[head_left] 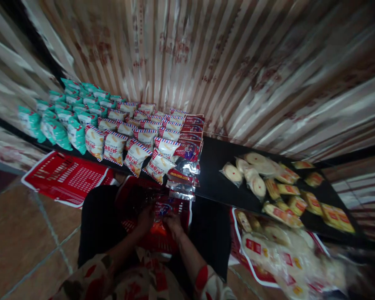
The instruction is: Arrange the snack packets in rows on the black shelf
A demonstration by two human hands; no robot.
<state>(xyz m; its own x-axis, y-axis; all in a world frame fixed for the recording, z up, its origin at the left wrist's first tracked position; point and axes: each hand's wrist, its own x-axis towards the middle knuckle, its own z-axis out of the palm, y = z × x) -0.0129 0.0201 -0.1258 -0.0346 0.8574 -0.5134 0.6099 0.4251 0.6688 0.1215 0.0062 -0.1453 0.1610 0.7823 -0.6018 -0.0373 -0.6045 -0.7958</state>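
Note:
A large red printed bag (pixel 185 214) lies across my lap, its dark mouth towards the table. Both hands are low over it, in dim light. My left hand (pixel 146 218) is closed at the left edge of a shiny red packet (pixel 163 208) with a blue picture, its fingertips hard to make out. On the packet's right side, my right hand (pixel 173 224) has its fingers bent and closed on it. Similar red packets (pixel 189 149) stand in a column on the table just ahead, with silvery packets (pixel 183 187) at the near end.
White snack bags (pixel 137 156) and teal bags (pixel 58 133) stand in rows on the long black table (pixel 214 179). Wrapped round white packs (pixel 256 185) and yellow packs (pixel 312 204) lie right. Another red bag (pixel 68 177) lies on the floor left; a filled one (pixel 253 266) sits right. Curtains hang behind.

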